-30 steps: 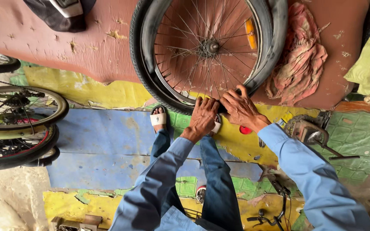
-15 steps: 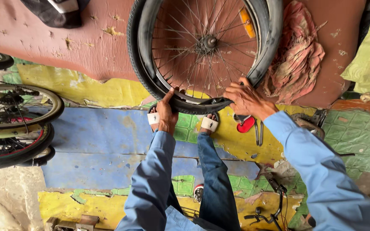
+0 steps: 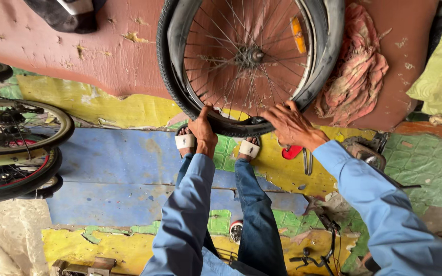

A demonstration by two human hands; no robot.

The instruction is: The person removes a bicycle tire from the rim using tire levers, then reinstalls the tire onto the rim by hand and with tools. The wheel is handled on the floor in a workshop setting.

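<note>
Painted, peeling floor (image 3: pixel 103 163) carries an upright wheel (image 3: pixel 249 56) ahead of the sandalled feet. Both hands clamp the tyre (image 3: pixel 172 87) along its bottom arc: left hand (image 3: pixel 202 130) left of centre, right hand (image 3: pixel 291 125) right, equally near.

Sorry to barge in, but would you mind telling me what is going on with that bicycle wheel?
A person in blue sleeves and jeans is working on a spoked bicycle wheel that stands on the painted floor against a reddish wall. Both hands grip the black tyre along the bottom of the rim: the left hand on the lower left, the right hand on the lower right. The sandalled feet sit just below the wheel. A reddish rag lies beside it, and other bicycle wheels rest at the left.
</note>
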